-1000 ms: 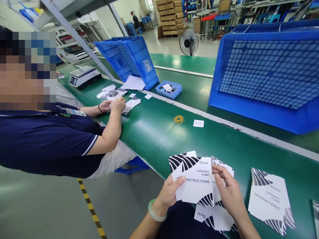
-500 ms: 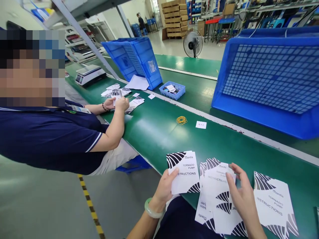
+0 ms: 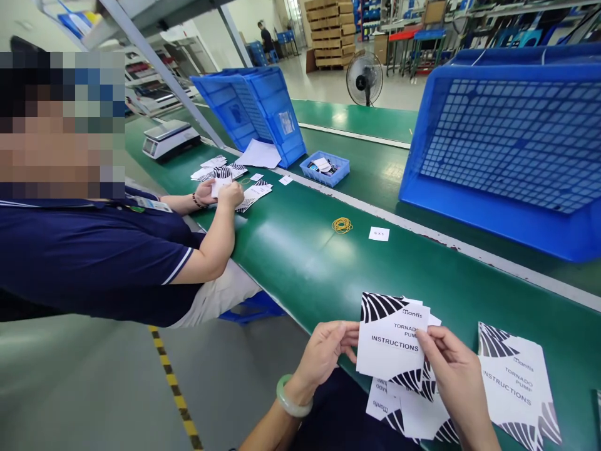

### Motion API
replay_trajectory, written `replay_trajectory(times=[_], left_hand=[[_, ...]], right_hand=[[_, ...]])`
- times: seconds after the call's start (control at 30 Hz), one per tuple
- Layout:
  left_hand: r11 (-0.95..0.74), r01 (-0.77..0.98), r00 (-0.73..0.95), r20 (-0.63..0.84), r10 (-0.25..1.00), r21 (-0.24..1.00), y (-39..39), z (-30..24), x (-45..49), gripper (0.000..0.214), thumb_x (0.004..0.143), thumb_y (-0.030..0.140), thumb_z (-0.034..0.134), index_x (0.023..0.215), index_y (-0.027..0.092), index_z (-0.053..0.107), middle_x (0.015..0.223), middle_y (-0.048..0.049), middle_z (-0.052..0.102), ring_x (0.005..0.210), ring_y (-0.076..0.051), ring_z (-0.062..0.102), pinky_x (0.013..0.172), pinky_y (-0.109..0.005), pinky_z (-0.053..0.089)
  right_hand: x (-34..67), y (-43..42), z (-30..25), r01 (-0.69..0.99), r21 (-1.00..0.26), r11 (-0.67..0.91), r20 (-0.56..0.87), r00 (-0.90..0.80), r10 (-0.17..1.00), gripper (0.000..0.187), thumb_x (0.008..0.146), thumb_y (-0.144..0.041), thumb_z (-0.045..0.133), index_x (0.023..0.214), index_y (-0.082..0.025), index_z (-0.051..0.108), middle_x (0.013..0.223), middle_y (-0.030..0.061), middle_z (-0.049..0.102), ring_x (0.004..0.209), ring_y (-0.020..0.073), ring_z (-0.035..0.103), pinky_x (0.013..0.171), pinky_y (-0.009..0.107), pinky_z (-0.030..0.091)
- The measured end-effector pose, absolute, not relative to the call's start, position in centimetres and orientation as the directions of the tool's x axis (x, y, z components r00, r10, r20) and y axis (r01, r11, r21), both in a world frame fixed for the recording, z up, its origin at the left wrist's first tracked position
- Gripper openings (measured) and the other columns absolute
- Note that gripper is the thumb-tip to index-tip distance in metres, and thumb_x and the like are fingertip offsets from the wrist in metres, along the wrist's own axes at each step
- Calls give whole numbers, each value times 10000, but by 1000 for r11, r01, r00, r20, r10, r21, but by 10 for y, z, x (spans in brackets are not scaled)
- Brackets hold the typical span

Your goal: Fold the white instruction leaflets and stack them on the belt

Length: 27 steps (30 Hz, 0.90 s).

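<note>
On green bench (image 3: 300, 257), left hand (image 3: 323, 354) and right hand (image 3: 453, 376) pinching leaflets (image 3: 392, 344) (fanned): best squared edge-to-edge, grip light.

- At the bottom centre of the frame, a booklet (image 3: 392, 341) sits between the left hand (image 3: 328, 351) and the right hand (image 3: 453, 376), above loose booklets (image 3: 413, 413) lying on the tabletop (image 3: 305, 257).
- To the lower right, a booklet stack (image 3: 516, 382) lies on the tabletop.
- At mid-frame, rubber bands (image 3: 342, 225) lie left of a paper slip (image 3: 379, 234).
- At upper right stands a crate (image 3: 507, 144).
- At upper centre, a small tray (image 3: 325, 168) sits right of a tilted crate (image 3: 253, 113).
- At upper left sits a scale (image 3: 169, 139); a co-worker's hands (image 3: 220, 191) rest before it.
</note>
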State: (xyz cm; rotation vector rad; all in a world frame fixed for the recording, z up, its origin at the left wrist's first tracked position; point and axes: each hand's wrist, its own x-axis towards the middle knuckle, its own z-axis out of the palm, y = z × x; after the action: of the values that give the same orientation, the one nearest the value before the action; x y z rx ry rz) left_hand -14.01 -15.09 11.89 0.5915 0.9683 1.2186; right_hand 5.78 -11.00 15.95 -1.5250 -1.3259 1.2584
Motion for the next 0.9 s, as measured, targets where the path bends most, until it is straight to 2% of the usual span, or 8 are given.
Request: replay_trajectory(times=[0.2,0.3,0.37,0.47,0.57,0.73,0.8,0.9], left_hand=[[224,-354,-139,-288,947,908,-148,118,-146,305,777,289,628,534,110,585,495,26,501,489,-53,432,479,-166,342],[178,-440,-260,-314,913,880,-146,121,-159,246,787,299,614,611,128,596,536,35,510,508,-58,434,483,-168,346],[156,-499,-301,-339,891,852,-144,123,-167,186,796,297,604,690,144,612,571,37,531,523,-61,454,497,-168,364],[155,-530,-311,-361,879,834,-141,124,-162,174,794,301,605,710,148,606,573,40,524,518,-56,453,503,-163,375],[245,-503,-231,-402,886,829,-137,122,-136,232,776,343,617,673,136,593,554,36,502,495,-57,441,480,-166,379],[417,-231,-7,-430,903,879,-149,112,-102,348,779,452,567,896,135,648,700,-44,578,612,-140,544,476,-220,447],[341,-67,-157,-347,925,938,-163,110,-107,362,773,463,567,980,176,644,794,-65,592,682,-163,559,514,-238,456],[275,87,-339,-231,912,958,-185,113,-128,297,745,498,585,747,221,693,695,-52,595,669,-174,566,573,-272,448]], right_hand=[[63,-113,152,259,-937,-236,-242,8,970,327,766,-506,584,695,-188,605,628,10,545,584,146,485,512,231,407],[86,-114,134,326,-905,-273,-269,58,961,335,770,-521,569,810,-193,624,702,31,597,654,186,551,550,257,450],[98,-114,121,491,-837,-244,-229,91,969,422,777,-539,540,1006,-191,608,915,81,634,828,254,584,624,312,485],[100,-114,105,753,-653,-83,-33,81,996,593,816,-525,470,1296,-179,431,1280,133,489,1148,338,444,835,445,446],[92,-110,98,740,-672,26,68,27,997,539,897,-450,342,1358,-170,354,1352,127,422,1248,308,351,974,476,335],[91,-94,87,654,-757,8,10,-1,1000,496,929,-436,230,1330,-198,400,1343,98,447,1267,277,343,994,468,311],[93,-91,79,734,-666,133,52,-132,990,519,902,-482,278,1319,-206,417,1342,94,455,1288,301,312,1008,511,280],[89,-85,66,804,-528,275,159,-224,962,544,828,-564,408,1282,-271,469,1312,96,485,1270,373,328,958,575,324]])
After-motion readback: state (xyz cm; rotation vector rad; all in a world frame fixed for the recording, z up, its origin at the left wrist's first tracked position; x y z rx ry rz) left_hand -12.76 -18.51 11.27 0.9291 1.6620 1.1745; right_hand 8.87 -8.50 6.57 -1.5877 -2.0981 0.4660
